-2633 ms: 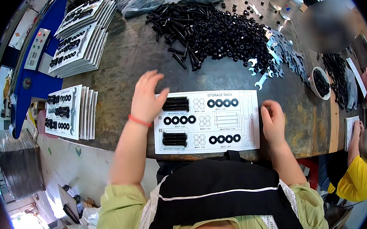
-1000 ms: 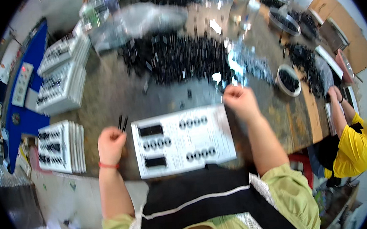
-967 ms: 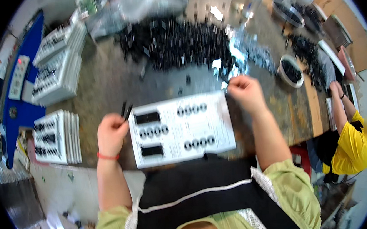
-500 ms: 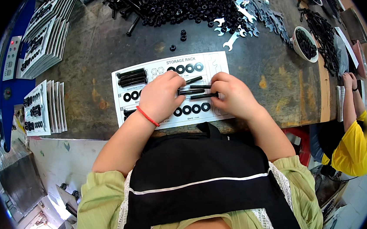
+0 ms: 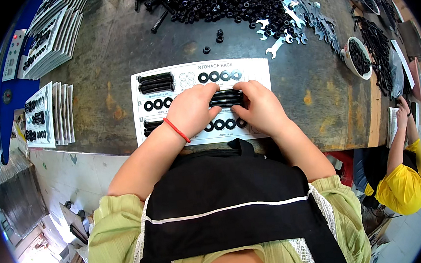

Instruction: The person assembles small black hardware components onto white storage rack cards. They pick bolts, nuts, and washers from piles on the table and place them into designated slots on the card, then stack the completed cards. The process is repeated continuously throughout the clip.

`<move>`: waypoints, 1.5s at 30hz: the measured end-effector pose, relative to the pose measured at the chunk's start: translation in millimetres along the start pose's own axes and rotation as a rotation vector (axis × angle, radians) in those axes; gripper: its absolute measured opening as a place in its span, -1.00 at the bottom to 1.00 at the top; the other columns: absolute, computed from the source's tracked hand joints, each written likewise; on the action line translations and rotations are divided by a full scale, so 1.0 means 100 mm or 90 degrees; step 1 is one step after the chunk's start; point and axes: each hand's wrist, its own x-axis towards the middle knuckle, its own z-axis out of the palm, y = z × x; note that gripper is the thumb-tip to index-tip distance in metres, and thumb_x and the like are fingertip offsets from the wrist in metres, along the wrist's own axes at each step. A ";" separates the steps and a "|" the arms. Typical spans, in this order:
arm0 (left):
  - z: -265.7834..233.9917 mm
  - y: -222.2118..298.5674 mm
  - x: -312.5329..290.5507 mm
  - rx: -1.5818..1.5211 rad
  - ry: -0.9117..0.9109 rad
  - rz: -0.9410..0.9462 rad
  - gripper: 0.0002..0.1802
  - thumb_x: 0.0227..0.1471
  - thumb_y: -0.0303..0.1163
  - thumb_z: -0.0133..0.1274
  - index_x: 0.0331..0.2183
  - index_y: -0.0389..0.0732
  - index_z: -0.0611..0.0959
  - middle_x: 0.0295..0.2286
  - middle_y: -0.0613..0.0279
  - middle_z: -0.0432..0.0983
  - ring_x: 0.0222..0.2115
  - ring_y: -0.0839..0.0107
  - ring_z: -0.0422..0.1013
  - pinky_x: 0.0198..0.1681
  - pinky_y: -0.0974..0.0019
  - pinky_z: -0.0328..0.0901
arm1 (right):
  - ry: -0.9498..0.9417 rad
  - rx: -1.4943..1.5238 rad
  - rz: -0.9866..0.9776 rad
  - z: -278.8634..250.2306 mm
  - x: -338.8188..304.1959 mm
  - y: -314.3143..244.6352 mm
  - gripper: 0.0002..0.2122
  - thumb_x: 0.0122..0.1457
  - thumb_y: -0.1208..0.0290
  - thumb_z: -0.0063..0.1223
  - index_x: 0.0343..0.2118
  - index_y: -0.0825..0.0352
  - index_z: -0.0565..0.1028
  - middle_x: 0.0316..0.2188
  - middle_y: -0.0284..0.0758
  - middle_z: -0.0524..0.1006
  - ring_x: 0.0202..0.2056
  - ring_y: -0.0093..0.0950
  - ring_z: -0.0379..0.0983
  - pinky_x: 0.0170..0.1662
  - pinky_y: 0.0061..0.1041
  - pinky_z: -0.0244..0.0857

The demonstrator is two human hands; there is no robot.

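Note:
A white printed card [image 5: 260, 68] lies flat before me. Both hands meet over its middle, at a row of black bolts [image 5: 226, 98] lying side by side. Thumb and fingers of my left hand [image 5: 194, 106], with a red cord on the wrist, pinch their left ends. At the right ends, my right hand [image 5: 262, 106] grips the same bolts between thumb and fingers. Another group of black bolts [image 5: 156, 83] rests at the card's upper left. Black washers [image 5: 219, 75] sit in rows along its top and bottom. My left hand hides part of the card.
Beyond the card spreads a heap of black nuts [image 5: 229, 4], with silver wrenches [image 5: 275, 47] at its right. A white bowl [image 5: 359, 58] of black parts stands right. Filled cards [image 5: 41, 116] are stacked left. A co-worker in a yellow sleeve [image 5: 401, 190] is at far right.
The bolts between my hands were spread and uneven; now they lie together in an even row. My right hand has closed in around their right ends. The whole view has shifted slightly.

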 end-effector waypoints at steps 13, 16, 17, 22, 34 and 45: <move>-0.36 -0.05 -0.20 -0.093 0.107 -0.138 -0.30 -0.19 -0.29 0.35 0.05 -0.12 0.51 -0.63 0.32 0.30 -0.61 0.47 0.29 -0.49 0.37 0.25 | 0.224 0.027 0.077 -0.68 0.48 0.55 -0.69 0.04 0.34 0.24 -0.16 0.34 0.54 -0.34 -0.19 0.54 -0.41 -0.29 0.48 -0.29 -0.36 0.39; -0.49 -0.51 -0.35 -0.217 0.256 -0.214 -0.42 -0.11 -0.36 0.30 0.01 -0.19 0.54 -0.64 0.40 0.23 -0.61 0.57 0.19 -0.51 0.44 0.19 | 0.364 -0.198 0.133 -1.08 0.91 1.19 -0.68 0.05 0.40 0.18 -0.10 0.34 0.52 -0.14 -0.14 0.50 -0.09 -0.16 0.44 -0.02 -0.25 0.34; -0.55 -0.66 -0.41 -0.198 0.304 -0.239 -0.47 -0.07 -0.36 0.28 -0.01 -0.20 0.55 -0.64 0.41 0.23 -0.61 0.58 0.20 -0.51 0.44 0.18 | 0.367 -0.238 0.156 -1.17 1.05 1.24 -0.65 0.05 0.37 0.19 -0.08 0.33 0.51 -0.12 -0.14 0.49 -0.06 -0.14 0.43 -0.01 -0.24 0.34; -0.77 -1.34 -0.74 -0.066 0.424 -0.361 -0.55 0.05 -0.28 0.20 -0.02 -0.21 0.57 -0.66 0.38 0.27 -0.61 0.56 0.22 -0.48 0.41 0.20 | 0.248 -0.380 0.159 -1.24 1.35 1.36 -0.81 -0.01 0.38 0.20 -0.33 0.32 0.63 -0.26 -0.15 0.54 -0.16 -0.16 0.49 -0.10 -0.21 0.41; -0.53 -1.95 -0.95 0.071 0.495 -0.426 -0.63 0.05 -0.11 0.16 -0.14 -0.09 0.66 -0.64 0.35 0.35 -0.59 0.44 0.33 -0.46 0.29 0.26 | 0.200 -0.286 0.292 -1.00 0.73 1.37 -0.66 0.04 0.12 0.18 -0.34 0.36 0.57 -0.35 -0.12 0.61 -0.24 -0.16 0.55 -0.17 -0.24 0.41; -0.46 -2.06 -1.02 -0.028 0.502 -0.398 -0.72 0.06 -0.20 0.17 -0.21 -0.13 0.68 -0.65 0.41 0.35 -0.59 0.54 0.29 -0.47 0.37 0.23 | 0.156 -0.122 0.251 -0.28 0.06 0.35 -0.76 0.00 0.25 0.17 -0.55 0.34 0.48 -0.59 -0.21 0.53 -0.50 -0.24 0.49 -0.40 -0.29 0.35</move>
